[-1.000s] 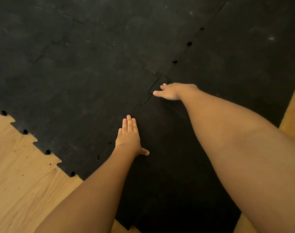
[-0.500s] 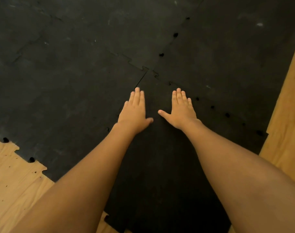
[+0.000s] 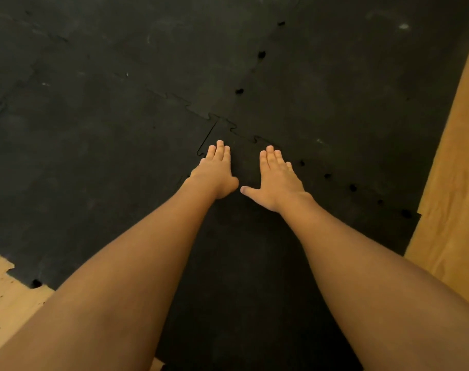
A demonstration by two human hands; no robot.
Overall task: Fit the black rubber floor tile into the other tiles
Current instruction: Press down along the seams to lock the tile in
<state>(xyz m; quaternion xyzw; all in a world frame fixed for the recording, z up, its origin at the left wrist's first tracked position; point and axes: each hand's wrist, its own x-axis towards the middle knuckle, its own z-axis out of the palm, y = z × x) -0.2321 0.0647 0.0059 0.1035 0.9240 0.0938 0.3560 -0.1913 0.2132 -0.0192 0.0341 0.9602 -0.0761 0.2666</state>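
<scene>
both hands lie flat with grip released, left hand (image 3: 216, 171) and right hand (image 3: 277, 178) pressing the black tile (image 3: 244, 263) near its corner among the other tiles (image 3: 107, 129).

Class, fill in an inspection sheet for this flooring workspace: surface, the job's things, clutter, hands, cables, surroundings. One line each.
Surface: pale wood floor, bare at right and lower left.
Job's things: black rubber floor tile under the hands, its far corner at the other tiles; an open gap shows along its left seam.
Clutter: nothing seen.
Hands: left hand and right hand flat on the tile, fingers extended, holding nothing.
Cables: nothing seen.
Surroundings: small dark holes along the right seam; pale scuffs on the mats.
</scene>
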